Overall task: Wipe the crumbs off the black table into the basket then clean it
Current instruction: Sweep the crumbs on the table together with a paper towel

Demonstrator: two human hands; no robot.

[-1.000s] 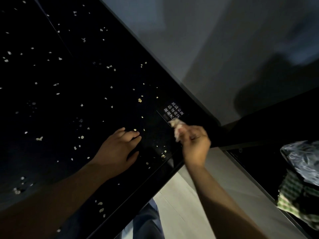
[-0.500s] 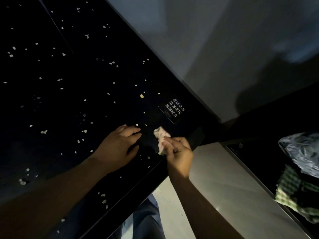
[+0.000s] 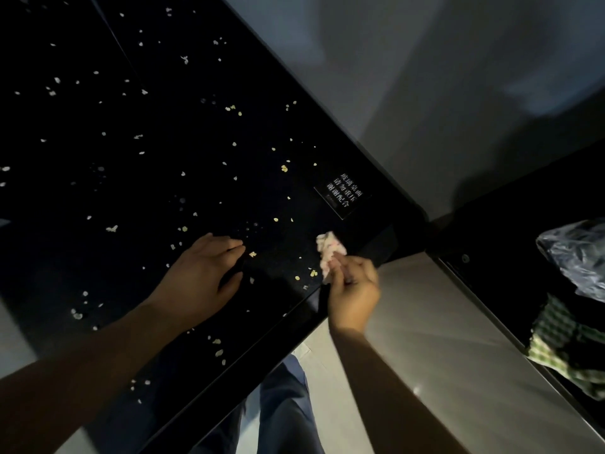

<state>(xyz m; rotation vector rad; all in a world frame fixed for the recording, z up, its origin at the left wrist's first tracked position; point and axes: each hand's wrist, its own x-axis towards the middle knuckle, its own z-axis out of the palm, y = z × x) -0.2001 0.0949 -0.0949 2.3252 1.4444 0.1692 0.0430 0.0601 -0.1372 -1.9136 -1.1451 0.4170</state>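
Observation:
The black table (image 3: pixel 137 191) fills the left of the view, strewn with pale crumbs (image 3: pixel 284 168). My left hand (image 3: pixel 204 276) lies flat on it, palm down, fingers together, holding nothing. My right hand (image 3: pixel 353 286) is at the table's near corner, closed on a crumpled pinkish cloth (image 3: pixel 329 249) that touches the tabletop beside a few crumbs. A basket with a green checked weave (image 3: pixel 563 352) and a dark plastic bag (image 3: pixel 576 257) in it sits at the right edge, apart from the table.
A small sign with white characters (image 3: pixel 343 194) is stuck on the table near the corner. Pale floor (image 3: pixel 425 339) lies between table and basket. My blue trouser leg (image 3: pixel 284 411) shows below the table's edge. A grey wall (image 3: pixel 425 77) runs behind.
My right hand with the cloth swept left from the sign toward my left hand, then back right to the table's corner. My left hand stayed flat in place.

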